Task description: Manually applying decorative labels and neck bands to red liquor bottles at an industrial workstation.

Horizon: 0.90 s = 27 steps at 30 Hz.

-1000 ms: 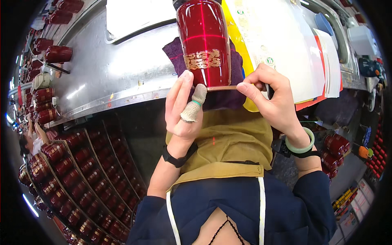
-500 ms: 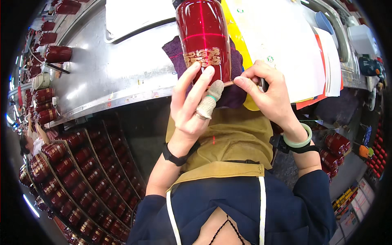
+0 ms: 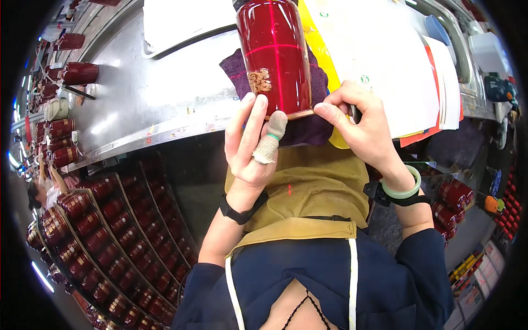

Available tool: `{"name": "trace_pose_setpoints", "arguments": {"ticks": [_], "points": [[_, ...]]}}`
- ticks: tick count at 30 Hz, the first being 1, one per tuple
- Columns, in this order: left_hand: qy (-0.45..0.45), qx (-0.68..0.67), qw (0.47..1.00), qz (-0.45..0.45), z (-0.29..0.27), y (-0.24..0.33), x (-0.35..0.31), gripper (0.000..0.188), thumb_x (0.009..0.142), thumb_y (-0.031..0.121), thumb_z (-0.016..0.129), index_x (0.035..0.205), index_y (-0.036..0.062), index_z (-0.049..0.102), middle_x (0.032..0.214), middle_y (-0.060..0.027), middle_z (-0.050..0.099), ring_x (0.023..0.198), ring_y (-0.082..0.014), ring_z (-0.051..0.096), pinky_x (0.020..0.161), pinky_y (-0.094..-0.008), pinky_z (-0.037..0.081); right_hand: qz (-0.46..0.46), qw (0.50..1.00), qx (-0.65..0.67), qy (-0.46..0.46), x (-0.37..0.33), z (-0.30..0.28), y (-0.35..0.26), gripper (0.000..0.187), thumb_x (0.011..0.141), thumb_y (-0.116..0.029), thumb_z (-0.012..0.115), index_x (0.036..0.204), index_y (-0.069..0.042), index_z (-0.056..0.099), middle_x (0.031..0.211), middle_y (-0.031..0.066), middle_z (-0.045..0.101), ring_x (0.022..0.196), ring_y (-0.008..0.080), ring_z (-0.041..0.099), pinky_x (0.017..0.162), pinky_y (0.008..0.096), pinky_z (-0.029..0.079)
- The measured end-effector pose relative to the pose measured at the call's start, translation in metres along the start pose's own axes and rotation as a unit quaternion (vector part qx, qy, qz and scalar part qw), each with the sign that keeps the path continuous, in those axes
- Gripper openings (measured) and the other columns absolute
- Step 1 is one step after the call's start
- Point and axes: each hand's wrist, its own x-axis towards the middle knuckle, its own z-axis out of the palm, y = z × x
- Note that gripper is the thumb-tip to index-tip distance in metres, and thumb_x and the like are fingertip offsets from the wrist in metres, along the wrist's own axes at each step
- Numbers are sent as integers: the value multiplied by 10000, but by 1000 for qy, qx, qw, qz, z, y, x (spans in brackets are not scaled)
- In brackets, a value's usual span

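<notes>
A glossy dark red cylindrical jar (image 3: 275, 60) lies on a folded purple cloth (image 3: 234, 69) at the bench edge. Its gold relief pattern (image 3: 259, 81) shows on the left side, and red light lines cross it. My left hand (image 3: 250, 140) has its fingers stretched out, their tips at the jar's lower left edge. A knitted cover with a green band sheathes one digit, which touches the near end. At the lower right rim, my right hand (image 3: 360, 124) is closed with its thumb against the jar. A small dark thing shows partly in its curled fingers; its kind is hidden.
White sheets (image 3: 379, 60) and a yellow sheet lie right of the jar. A white tray (image 3: 181, 25) stands left on the metal bench (image 3: 126, 104). Racks of red jars (image 3: 115, 242) fill the lower left. A person (image 3: 44, 190) is at far left.
The jar has rolled leftward, carrying its gold pattern toward the left side. My left hand has shifted left and slightly down with it. My right hand has stayed almost still.
</notes>
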Motion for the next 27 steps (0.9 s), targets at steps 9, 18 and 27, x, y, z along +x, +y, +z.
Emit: {"name": "trace_pose_setpoints", "arguments": {"ticks": [9, 18, 27], "points": [[6, -71, 997, -9, 5, 5, 14, 365, 792, -62, 812, 1141, -72, 704, 1163, -195, 720, 1078, -338, 695, 898, -386, 590, -4, 1000, 4, 4, 2, 2, -2, 199, 874, -179, 792, 818, -7, 710, 687, 46, 565, 633, 146, 481, 602, 312, 393], [4, -31, 999, -9, 0, -6, -2, 313, 808, -128, 747, 1114, -118, 683, 1166, -223, 713, 1079, -374, 707, 919, -409, 605, -7, 1000, 13, -10, 2, 4, -7, 196, 875, -177, 792, 829, -6, 708, 689, 38, 547, 630, 136, 472, 598, 303, 387], [-5, 28, 999, 28, -1, -1, -2, 449, 770, -78, 802, 1199, -86, 673, 1221, -181, 694, 1138, -328, 652, 961, -389, 556, -11, 1000, 5, -9, 2, 4, -6, 191, 872, -181, 798, 835, -13, 716, 692, 39, 549, 616, 136, 474, 585, 303, 385]]}}
